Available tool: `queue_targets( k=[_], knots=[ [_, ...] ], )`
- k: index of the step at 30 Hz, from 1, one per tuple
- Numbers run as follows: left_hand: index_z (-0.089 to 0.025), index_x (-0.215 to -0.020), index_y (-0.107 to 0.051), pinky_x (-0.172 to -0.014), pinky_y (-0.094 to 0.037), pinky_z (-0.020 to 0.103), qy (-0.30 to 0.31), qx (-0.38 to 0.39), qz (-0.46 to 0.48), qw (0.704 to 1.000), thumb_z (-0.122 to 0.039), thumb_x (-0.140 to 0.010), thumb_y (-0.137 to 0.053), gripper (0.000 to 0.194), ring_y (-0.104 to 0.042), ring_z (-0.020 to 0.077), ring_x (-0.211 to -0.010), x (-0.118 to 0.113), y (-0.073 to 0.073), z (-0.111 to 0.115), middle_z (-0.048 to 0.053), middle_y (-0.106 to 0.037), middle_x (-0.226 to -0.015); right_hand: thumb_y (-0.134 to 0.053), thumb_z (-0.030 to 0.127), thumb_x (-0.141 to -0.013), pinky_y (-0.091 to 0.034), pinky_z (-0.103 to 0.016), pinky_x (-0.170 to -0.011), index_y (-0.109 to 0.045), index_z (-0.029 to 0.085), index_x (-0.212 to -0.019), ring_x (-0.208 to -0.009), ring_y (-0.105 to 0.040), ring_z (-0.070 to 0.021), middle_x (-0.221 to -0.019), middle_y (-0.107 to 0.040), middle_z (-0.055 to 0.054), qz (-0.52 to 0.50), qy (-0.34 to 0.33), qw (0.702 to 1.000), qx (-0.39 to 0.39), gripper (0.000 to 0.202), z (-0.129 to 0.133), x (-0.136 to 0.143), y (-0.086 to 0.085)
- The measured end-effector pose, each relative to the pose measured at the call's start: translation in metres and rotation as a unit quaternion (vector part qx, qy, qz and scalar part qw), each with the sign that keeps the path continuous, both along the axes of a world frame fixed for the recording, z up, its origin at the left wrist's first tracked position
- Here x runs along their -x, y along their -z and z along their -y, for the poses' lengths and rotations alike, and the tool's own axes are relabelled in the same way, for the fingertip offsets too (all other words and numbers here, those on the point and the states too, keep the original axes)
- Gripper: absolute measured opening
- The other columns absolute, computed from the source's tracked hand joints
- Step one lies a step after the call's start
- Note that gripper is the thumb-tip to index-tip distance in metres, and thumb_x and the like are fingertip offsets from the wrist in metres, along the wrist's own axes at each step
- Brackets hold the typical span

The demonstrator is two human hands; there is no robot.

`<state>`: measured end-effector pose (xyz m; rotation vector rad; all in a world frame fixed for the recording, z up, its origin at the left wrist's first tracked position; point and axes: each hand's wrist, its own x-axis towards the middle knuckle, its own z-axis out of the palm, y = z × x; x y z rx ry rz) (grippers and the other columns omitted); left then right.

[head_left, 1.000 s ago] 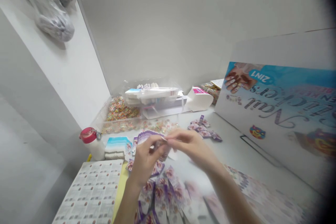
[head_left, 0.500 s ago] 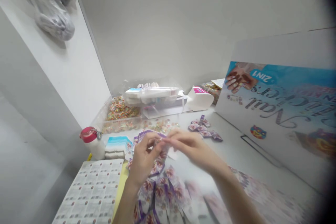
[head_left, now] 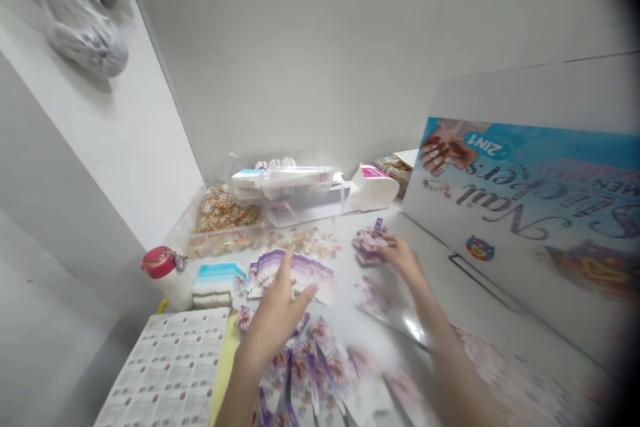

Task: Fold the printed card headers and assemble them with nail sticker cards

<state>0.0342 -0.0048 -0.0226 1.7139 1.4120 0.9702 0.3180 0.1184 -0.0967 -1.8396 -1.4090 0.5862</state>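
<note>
My left hand (head_left: 280, 310) is open above the table, thumb and index finger spread, holding nothing. Just beyond it lies a fanned row of purple-and-white printed cards (head_left: 305, 268). My right hand (head_left: 404, 259) has reached to a small heap of purple-and-white packets (head_left: 369, 240); its fingers are closed at the right side of the heap on a small packet, mostly hidden by the fingers. Below my left hand, several purple printed cards (head_left: 303, 373) overlap on the table. A blurred, glossy purple-printed sheet (head_left: 383, 300) lies near my right forearm.
A large Nail Stickers box (head_left: 500, 213) stands on the right. At the back are a clear tray of colourful small pieces (head_left: 227, 210) and a white container (head_left: 375, 188). On the left are a red-capped bottle (head_left: 170, 280), blue-topped cards (head_left: 217, 280) and label sheets (head_left: 170, 360).
My hands, pinched together before, have separated. The left has opened and lowered slightly; the right has moved right to the packet heap. The view has shifted a little.
</note>
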Motion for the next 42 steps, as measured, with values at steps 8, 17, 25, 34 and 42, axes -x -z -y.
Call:
queue_targets(
  k=[8, 17, 25, 34, 42],
  knots=[
    [-0.032, -0.144, -0.029, -0.095, -0.041, 0.043, 0.021, 0.013, -0.038, 0.999, -0.043, -0.087, -0.051, 0.062, -0.052, 0.0307, -0.120, -0.004, 0.002, 0.001, 0.014, -0.046, -0.140, -0.058, 0.035, -0.088, -0.051, -0.026, -0.060, -0.063, 0.012, -0.093, -0.066, -0.061, -0.0113, -0.082, -0.065, -0.002, 0.055, -0.111, 0.977, 0.171, 0.023, 0.012, -0.012, 0.016],
    [-0.031, -0.142, -0.033, -0.096, -0.041, 0.045, 0.010, 0.021, -0.028, 0.999, -0.047, -0.086, -0.050, 0.061, -0.055, 0.0295, -0.115, -0.001, 0.005, -0.004, 0.013, -0.055, -0.130, -0.059, 0.034, -0.082, -0.039, -0.024, -0.052, -0.057, 0.016, -0.063, -0.058, -0.053, -0.0133, -0.060, -0.058, -0.001, 0.069, -0.141, 0.986, 0.055, 0.026, 0.029, -0.014, -0.030],
    [-0.025, -0.132, -0.051, -0.108, -0.030, 0.042, 0.116, -0.001, 0.034, 0.993, -0.043, -0.073, -0.070, 0.064, -0.041, 0.0297, -0.129, -0.040, -0.006, 0.014, 0.009, -0.049, -0.140, -0.059, 0.046, -0.082, -0.031, -0.020, -0.039, -0.057, 0.020, -0.079, -0.045, -0.038, -0.0077, -0.058, -0.047, 0.004, -0.248, -0.112, 0.932, -0.237, 0.027, 0.097, 0.052, -0.115],
    [-0.016, -0.073, -0.065, -0.061, -0.042, 0.021, -0.051, -0.027, 0.243, 0.968, -0.036, -0.080, -0.064, 0.022, -0.055, 0.0126, -0.064, -0.031, -0.005, 0.000, -0.001, -0.062, -0.065, -0.073, 0.036, -0.074, -0.045, -0.045, -0.093, -0.048, 0.039, -0.131, -0.118, -0.047, -0.0286, -0.136, -0.045, -0.005, -0.049, -0.260, 0.913, -0.311, 0.062, 0.110, 0.083, -0.116],
    [-0.021, -0.093, -0.060, -0.069, -0.044, 0.021, -0.115, -0.146, 0.230, 0.955, -0.038, -0.079, -0.065, 0.023, -0.056, 0.0129, -0.076, -0.012, -0.025, 0.011, 0.000, -0.062, -0.085, -0.057, 0.043, -0.086, -0.046, -0.030, -0.071, -0.070, 0.024, -0.086, -0.077, -0.060, -0.0190, -0.082, -0.067, -0.001, -0.102, -0.355, 0.914, -0.170, 0.023, 0.108, 0.107, -0.112]
  ],
)
